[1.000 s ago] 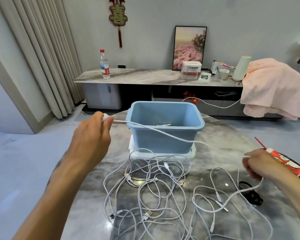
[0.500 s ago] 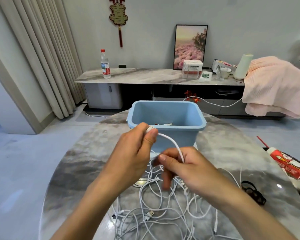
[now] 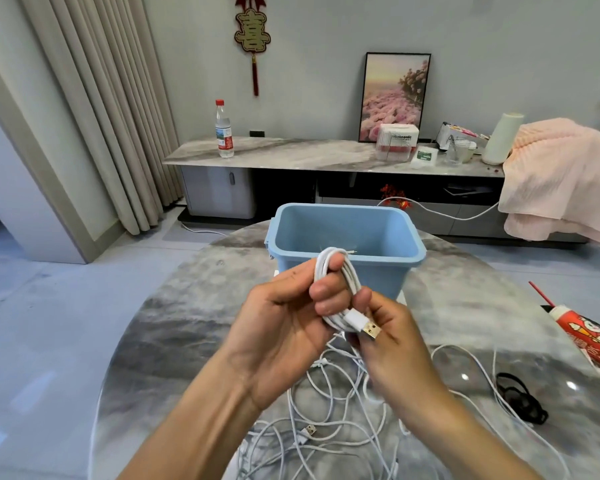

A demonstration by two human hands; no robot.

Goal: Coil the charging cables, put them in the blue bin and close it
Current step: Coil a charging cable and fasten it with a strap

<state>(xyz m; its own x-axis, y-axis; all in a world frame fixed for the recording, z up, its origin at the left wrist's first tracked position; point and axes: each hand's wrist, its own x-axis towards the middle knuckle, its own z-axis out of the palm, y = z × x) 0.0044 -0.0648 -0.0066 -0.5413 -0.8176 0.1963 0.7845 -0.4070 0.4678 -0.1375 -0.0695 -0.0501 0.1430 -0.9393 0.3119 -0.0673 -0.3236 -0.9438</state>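
A white charging cable [image 3: 347, 275] is wound in a small coil around the fingers of my left hand [image 3: 284, 323], held up just in front of the blue bin [image 3: 381, 275]. My right hand [image 3: 392, 344] pinches the coil's lower end, where the USB plug [image 3: 370, 330] sticks out. The bin stands open on the round marble table [image 3: 174, 327], with a bit of cable inside it. A tangle of loose white cables [image 3: 329, 431] lies on the table under my forearms. The bin's lid is mostly hidden beneath the bin.
A black band [image 3: 522, 401] and a red-and-white carton [image 3: 589, 337] lie at the table's right edge. Behind the table runs a low sideboard [image 3: 309, 155] with a water bottle [image 3: 223, 131], boxes and a pink blanket [image 3: 561, 174].
One second ago my hands were wide apart with the cable stretched between them. They have come together in front of the bin, and the cable is now wound into a coil on my left fingers.
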